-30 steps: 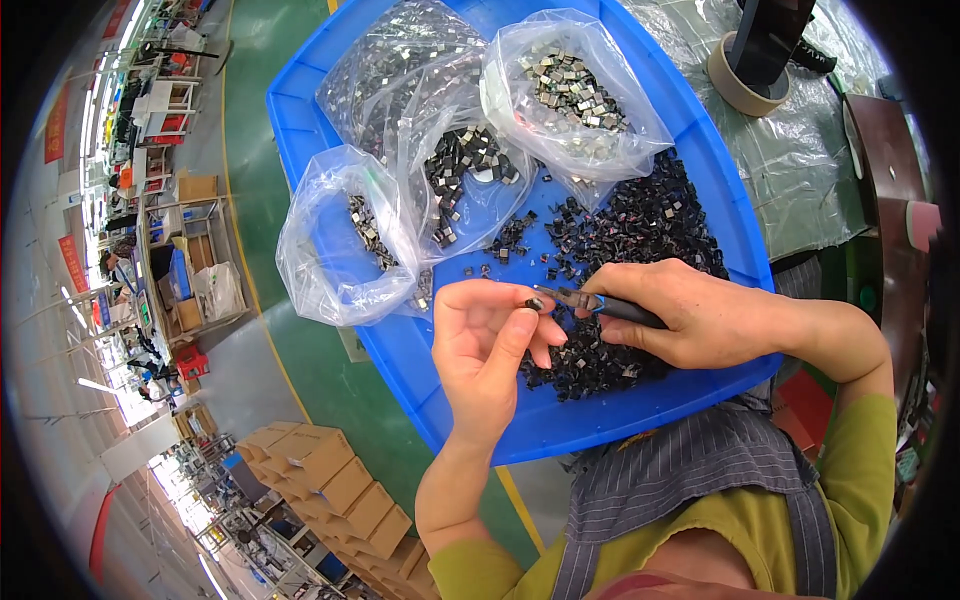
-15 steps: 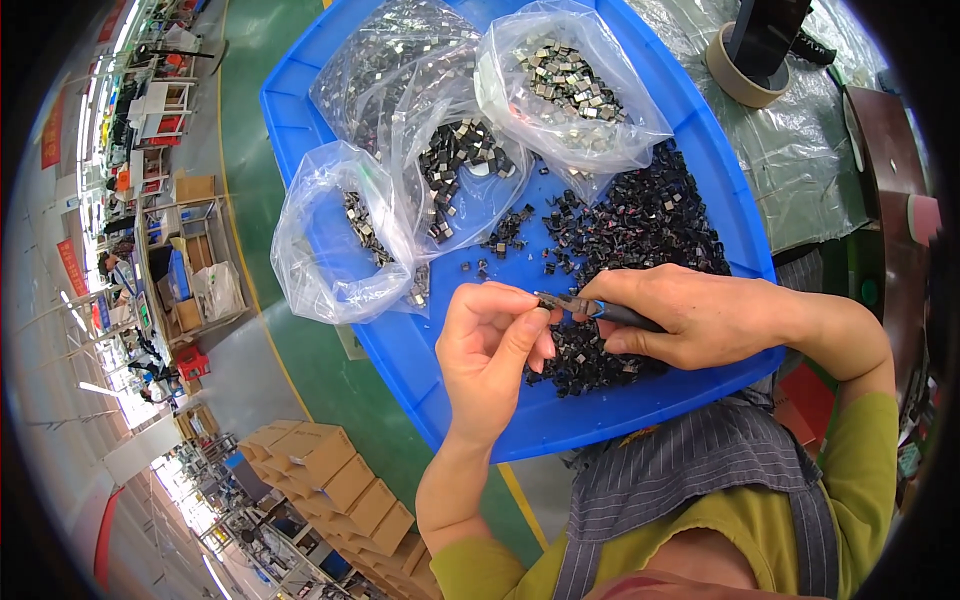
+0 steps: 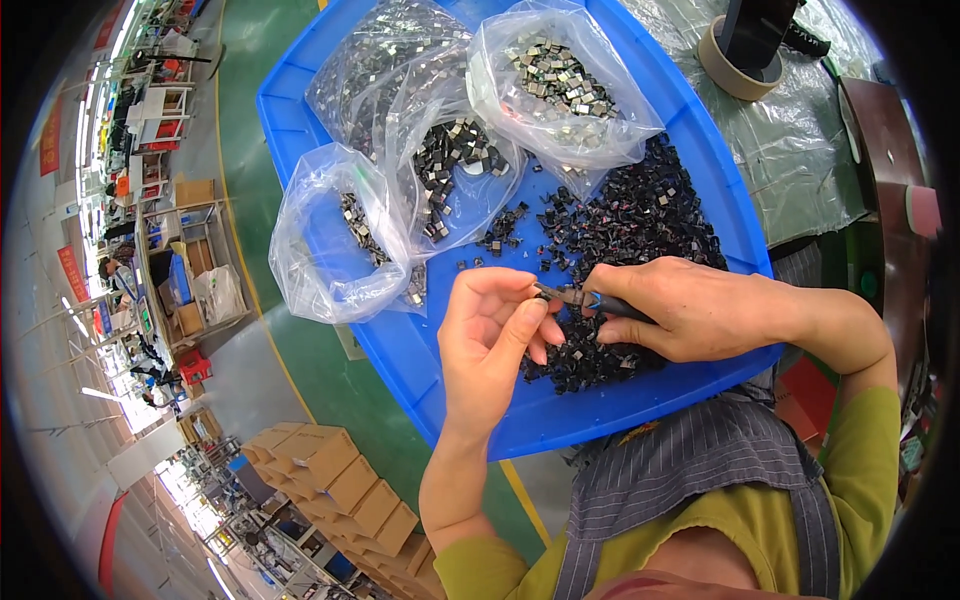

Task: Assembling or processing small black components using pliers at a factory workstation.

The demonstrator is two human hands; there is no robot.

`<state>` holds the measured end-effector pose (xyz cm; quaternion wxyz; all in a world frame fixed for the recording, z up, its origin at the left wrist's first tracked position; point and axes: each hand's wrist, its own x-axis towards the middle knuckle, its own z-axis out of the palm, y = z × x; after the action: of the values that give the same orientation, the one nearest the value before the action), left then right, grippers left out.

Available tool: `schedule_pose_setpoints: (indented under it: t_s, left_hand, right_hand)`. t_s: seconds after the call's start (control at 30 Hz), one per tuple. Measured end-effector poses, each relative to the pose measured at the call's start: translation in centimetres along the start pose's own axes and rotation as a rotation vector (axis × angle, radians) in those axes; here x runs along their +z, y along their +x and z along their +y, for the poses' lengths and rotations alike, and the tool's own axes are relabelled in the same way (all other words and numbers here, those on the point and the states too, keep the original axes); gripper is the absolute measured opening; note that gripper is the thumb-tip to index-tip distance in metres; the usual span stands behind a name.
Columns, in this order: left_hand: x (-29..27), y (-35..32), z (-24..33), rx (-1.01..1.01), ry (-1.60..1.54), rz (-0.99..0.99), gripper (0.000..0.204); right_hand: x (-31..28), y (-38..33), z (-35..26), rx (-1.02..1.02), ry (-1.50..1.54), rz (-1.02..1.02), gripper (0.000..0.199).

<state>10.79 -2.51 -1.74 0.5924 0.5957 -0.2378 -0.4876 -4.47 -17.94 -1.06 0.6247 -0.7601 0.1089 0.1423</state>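
My right hand [image 3: 690,308] is closed around the blue-and-black handles of a pair of pliers [image 3: 622,306], whose metal jaws point left. In my left hand [image 3: 490,335], thumb and index finger pinch a small dark part [image 3: 541,291], and the jaw tips reach right up to it. Whether the jaws grip the part is too small to tell. Both hands are above a blue tray [image 3: 480,432]. Under and beyond the pliers spreads a heap of small black parts [image 3: 655,215]. A smaller cluster [image 3: 503,230] of them sits to its left.
Clear plastic bags stand in the tray: one at left [image 3: 300,270], one in the middle [image 3: 420,90], one at right [image 3: 640,140], holding small silver-and-black parts. A tape roll [image 3: 712,62] rests on plastic sheeting at far right. Cardboard boxes [image 3: 325,460] are stacked on the floor at left.
The pliers and the pinched part have shifted very slightly, and my left fingers have spread a little. The view has moved slightly.
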Motion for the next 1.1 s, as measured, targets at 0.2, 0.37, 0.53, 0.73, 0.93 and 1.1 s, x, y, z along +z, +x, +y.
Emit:
schedule_pose_setpoints:
  t_s: [0.2,0.37,0.53,0.73,0.93,1.1]
  left_hand:
    - [0.2,-0.7,-1.1,0.094,0.366,0.054,0.01]
    - [-0.1,-0.3,-1.7,0.757,1.005,0.127,0.021]
    - [0.1,-0.2,-1.6,0.885,1.116,0.161,0.024]
    - [-0.9,0.4,-0.2,-0.175,-0.282,-0.266,0.035]
    - [-0.1,0.0,-0.7,-0.048,-0.232,-0.229,0.035]
    - [0.2,-0.5,-0.8,0.237,0.128,-0.171,0.036]
  right_hand:
    - [0.5,0.0,0.7,-0.026,0.05,0.027,0.027]
    - [0.3,-0.1,0.5,-0.035,0.109,0.004,0.03]
    - [-0.1,0.1,0.3,0.054,0.333,-0.066,0.032]
    - [0.9,0.2,1.2,-0.144,-0.061,0.134,0.027]
    - [0.1,0.1,0.1,-0.001,0.077,0.006,0.025]
    - [-0.3,0.1,0.0,0.07,0.331,-0.092,0.027]
